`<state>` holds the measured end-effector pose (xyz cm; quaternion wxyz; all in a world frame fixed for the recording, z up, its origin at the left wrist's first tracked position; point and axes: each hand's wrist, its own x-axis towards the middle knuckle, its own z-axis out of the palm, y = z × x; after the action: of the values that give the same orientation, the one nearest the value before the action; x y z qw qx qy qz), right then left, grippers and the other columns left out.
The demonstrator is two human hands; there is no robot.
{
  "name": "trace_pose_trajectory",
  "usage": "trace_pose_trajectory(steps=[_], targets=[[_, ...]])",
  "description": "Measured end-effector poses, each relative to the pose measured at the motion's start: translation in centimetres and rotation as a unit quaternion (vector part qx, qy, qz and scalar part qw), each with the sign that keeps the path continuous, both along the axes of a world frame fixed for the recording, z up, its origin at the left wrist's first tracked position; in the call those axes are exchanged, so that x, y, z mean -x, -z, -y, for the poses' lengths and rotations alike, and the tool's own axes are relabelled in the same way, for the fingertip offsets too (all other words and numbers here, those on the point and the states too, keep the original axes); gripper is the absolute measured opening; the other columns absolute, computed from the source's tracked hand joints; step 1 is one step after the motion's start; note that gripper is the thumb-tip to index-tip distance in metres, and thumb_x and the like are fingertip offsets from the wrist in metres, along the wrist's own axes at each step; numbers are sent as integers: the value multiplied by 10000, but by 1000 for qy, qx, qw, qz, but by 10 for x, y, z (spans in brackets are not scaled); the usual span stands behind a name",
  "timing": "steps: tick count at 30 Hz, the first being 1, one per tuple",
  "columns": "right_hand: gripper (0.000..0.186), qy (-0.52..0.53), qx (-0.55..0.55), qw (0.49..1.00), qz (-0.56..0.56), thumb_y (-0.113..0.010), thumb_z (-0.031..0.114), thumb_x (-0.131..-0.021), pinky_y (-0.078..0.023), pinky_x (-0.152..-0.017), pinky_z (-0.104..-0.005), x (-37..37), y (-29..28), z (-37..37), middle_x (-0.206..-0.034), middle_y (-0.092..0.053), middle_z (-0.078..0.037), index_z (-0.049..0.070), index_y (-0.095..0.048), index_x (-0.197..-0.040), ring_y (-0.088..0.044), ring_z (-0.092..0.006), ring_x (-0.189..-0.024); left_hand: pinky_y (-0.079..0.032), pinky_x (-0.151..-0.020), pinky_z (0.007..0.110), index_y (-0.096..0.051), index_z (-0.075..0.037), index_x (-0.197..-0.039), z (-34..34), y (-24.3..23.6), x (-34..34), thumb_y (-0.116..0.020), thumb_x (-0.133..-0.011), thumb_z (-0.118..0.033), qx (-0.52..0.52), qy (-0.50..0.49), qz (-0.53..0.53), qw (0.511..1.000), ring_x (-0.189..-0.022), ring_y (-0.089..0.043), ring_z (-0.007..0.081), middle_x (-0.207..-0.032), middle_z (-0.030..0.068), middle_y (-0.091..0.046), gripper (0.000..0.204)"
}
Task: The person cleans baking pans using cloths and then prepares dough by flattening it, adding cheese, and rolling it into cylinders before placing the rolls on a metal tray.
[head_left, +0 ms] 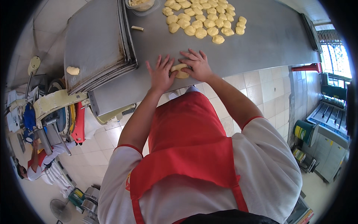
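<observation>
The stack of grey metal baking trays lay on the left end of the brushed-metal tabletop; to the right of the stack, near the tabletop's front edge, was a flattened, pale-yellow oval of dough, its far edge apparently folded over into a thick roll. The bare left hand lay between the stack and this oval, its fingers spread wide, the thumb against the dough's near left side; the bare right hand was farther right of the stack, beyond the oval, its fingers also fanned wide and its thumb on the dough; neither hand was closed around it.

Well to the right of the stack and farther back lay a broad cluster of rounded, pale-yellow dough lumps; just right of the stack was a short, pale, narrow strip, and behind that a clear plastic container holding pale pieces; on the stack's top tray, near its left edge, sat a small, pale-yellow dough roll.
</observation>
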<state>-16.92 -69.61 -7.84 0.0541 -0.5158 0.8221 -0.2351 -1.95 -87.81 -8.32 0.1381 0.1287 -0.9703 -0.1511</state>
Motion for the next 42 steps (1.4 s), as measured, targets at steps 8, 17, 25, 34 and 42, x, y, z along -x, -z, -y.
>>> trace_pose_trajectory(steps=[8,17,25,34,42], targets=[[464,12,25,999,22,-843,475,-856,-243,-1238,-694,1,2,-1,-1581,-563,42,267,-764,-1263,-393,-290,-1567,32,-1236,776,-697,-234,-1430,5,-4,10,-738,-940,-472,-9,55,33,998,-1572,-417,280,-1622,-12,-556,546],[486,10,-5,999,42,-849,512,-839,-203,-1260,-688,2,-3,-6,-1638,-524,45,279,-771,-1258,-354,-284,-1596,36,-1226,789,-694,-249,-1438,8,-9,9,-709,-968,-469,8,102,63,993,-1580,-406,262,-1641,-2,-534,518],[447,0,2,998,61,-850,457,-860,-190,-1263,-703,1,-12,-17,-1626,-537,48,297,-770,-1269,-339,-281,-1606,28,-1217,800,-702,-254,-1427,-4,-31,7,-695,-988,-460,-8,128,138,982,-1577,-409,275,-1610,10,-571,485],[412,-19,-38,997,62,-827,395,-895,-200,-1265,-699,-5,-16,-22,-1638,-521,58,310,-760,-1292,-330,-286,-1611,29,-1207,809,-720,-257,-1404,0,-34,3,-720,-964,-497,-17,136,151,979,-1579,-410,281,-1609,-9,-575,501],[464,-25,-49,997,57,-815,461,-892,-191,-1263,-702,-7,-10,-28,-1672,-474,57,321,-743,-1329,-329,-292,-1611,31,-1226,789,-712,-244,-1413,1,-48,-3,-720,-969,-475,-2,167,223,960,-1585,-399,272,-1608,-9,-574,501]])
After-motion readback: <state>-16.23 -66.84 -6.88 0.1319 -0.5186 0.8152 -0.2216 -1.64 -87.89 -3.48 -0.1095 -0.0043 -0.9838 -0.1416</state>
